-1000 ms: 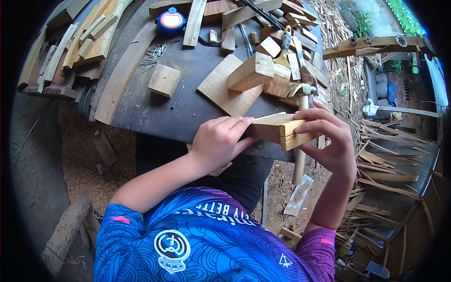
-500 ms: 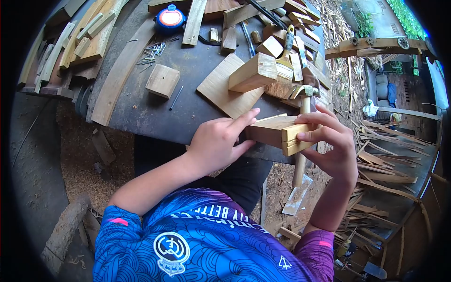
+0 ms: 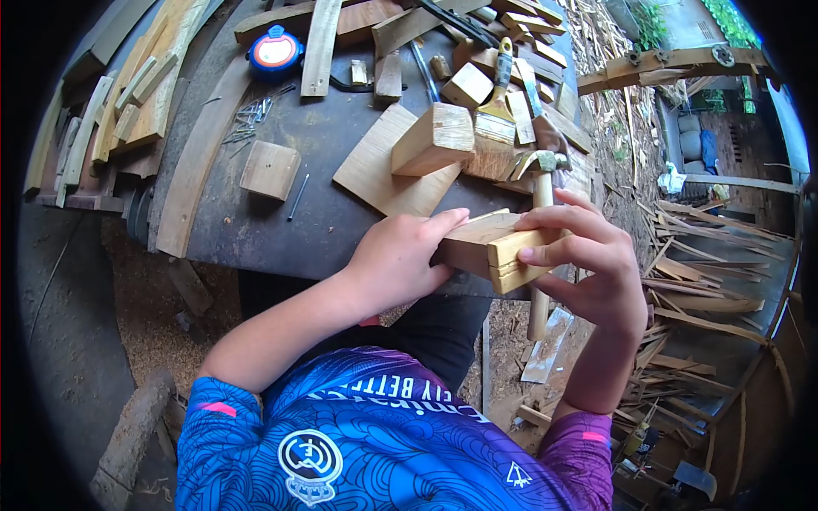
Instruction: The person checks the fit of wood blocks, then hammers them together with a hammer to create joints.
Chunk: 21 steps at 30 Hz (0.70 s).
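Note:
Between my two hands, at the table's near edge, is a wooden block [image 3: 477,240] with a lighter yellow wood piece [image 3: 518,254] against its right end. My left hand [image 3: 400,255] grips the block's left end, thumb below and fingers above. The fingers of my right hand [image 3: 588,264] pinch the yellow piece from above and the side. Just behind my right hand lies a claw hammer [image 3: 542,192], its handle sticking out past the table edge. Beyond the block, a square board [image 3: 366,162] carries a thick wooden post [image 3: 434,138].
On the dark table [image 3: 332,230] are a wood cube [image 3: 271,170], a single nail [image 3: 298,198], a pile of nails [image 3: 247,119], a blue tape measure [image 3: 275,53] and a paintbrush [image 3: 496,119]. Offcuts crowd the back. Wood strips [image 3: 699,289] litter the ground at right.
The view has shifted slightly, so the table and its things appear farther left. Both hands keep their hold on the block and the yellow piece, which look turned a little.

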Tool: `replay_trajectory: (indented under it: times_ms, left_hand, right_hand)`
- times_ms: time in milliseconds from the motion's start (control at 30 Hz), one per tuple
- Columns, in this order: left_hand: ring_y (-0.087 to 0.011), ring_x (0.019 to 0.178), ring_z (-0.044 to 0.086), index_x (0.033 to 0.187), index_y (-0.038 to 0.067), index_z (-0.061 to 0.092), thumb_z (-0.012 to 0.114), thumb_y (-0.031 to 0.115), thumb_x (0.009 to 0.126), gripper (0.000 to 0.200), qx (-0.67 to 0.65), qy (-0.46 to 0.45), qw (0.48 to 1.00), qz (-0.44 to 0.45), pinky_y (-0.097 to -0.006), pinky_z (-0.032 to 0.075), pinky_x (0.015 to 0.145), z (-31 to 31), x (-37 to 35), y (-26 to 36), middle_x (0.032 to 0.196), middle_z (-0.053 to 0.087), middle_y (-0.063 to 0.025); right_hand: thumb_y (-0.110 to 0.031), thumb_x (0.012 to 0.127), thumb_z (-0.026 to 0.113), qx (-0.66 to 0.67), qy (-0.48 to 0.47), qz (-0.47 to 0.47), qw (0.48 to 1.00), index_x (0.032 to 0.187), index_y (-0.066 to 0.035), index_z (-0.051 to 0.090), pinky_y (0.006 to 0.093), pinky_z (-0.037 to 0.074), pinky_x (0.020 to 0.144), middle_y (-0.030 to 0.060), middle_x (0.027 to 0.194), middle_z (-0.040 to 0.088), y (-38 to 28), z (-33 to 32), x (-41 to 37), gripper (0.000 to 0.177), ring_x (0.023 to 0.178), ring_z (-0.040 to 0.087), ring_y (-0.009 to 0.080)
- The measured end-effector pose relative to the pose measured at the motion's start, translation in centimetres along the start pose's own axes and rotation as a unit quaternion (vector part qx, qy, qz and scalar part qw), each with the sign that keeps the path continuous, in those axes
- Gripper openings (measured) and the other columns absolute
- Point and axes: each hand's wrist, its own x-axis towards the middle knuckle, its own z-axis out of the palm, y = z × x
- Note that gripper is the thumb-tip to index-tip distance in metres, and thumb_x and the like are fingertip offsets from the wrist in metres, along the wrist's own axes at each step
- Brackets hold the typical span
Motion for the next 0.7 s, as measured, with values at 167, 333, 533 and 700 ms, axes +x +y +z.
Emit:
replay_trajectory:
  times_ms: [167, 333, 533, 700]
  left_hand:
    - [-0.0243, 0.069, 0.075, 0.135, 0.009, 0.073, 0.092, 0.018, 0.078, 0.06, 0.047, 0.121, 0.991, 0.017, -0.0369, 0.06, 0.067, 1.1, -2.4, -0.5, 0.104, 0.081, -0.0127]
    - [-0.0194, 0.06, 0.07, 0.129, 0.008, 0.076, 0.096, 0.018, 0.074, 0.059, 0.051, 0.175, 0.983, 0.029, -0.0343, 0.058, 0.062, 1.7, -2.4, -0.5, 0.102, 0.083, -0.01]
    - [-0.0155, 0.059, 0.07, 0.127, 0.008, 0.077, 0.097, 0.019, 0.076, 0.057, 0.076, 0.187, 0.979, 0.03, -0.0323, 0.058, 0.062, 1.2, -2.8, -0.2, 0.103, 0.083, -0.0072]
    - [-0.0197, 0.092, 0.078, 0.133, 0.008, 0.074, 0.097, 0.018, 0.078, 0.061, 0.06, 0.157, 0.984, 0.057, -0.0337, 0.061, 0.079, -1.8, -3.5, 1.9, 0.11, 0.08, -0.008]
  right_hand:
    - [-0.004, 0.069, 0.09, 0.001, 0.006, -0.016, 1.0, 0.104, -0.018, 0.082, 0.0546, 0.048, 0.118, 0.004, 0.119, 0.077, 0.2, 0.1, 0.2, 0.038, 0.106, 0.075, 0.0283]
    - [-0.003, 0.072, 0.089, 0.011, 0.017, -0.015, 1.0, 0.102, -0.016, 0.081, 0.0452, 0.057, 0.102, 0.0056, 0.117, 0.076, -0.2, 0.1, 0.1, 0.034, 0.105, 0.073, 0.0302]
    - [0.0, 0.072, 0.085, 0.04, 0.04, -0.049, 0.997, 0.103, -0.012, 0.08, 0.0442, 0.058, 0.093, 0.0078, 0.115, 0.076, 0.5, 0.5, 0.0, 0.034, 0.103, 0.072, 0.0328]
    - [-0.004, 0.073, 0.089, 0.044, 0.05, -0.057, 0.996, 0.103, -0.013, 0.081, 0.0406, 0.059, 0.088, 0.0056, 0.114, 0.078, 0.9, 0.7, -0.4, 0.033, 0.102, 0.074, 0.0294]
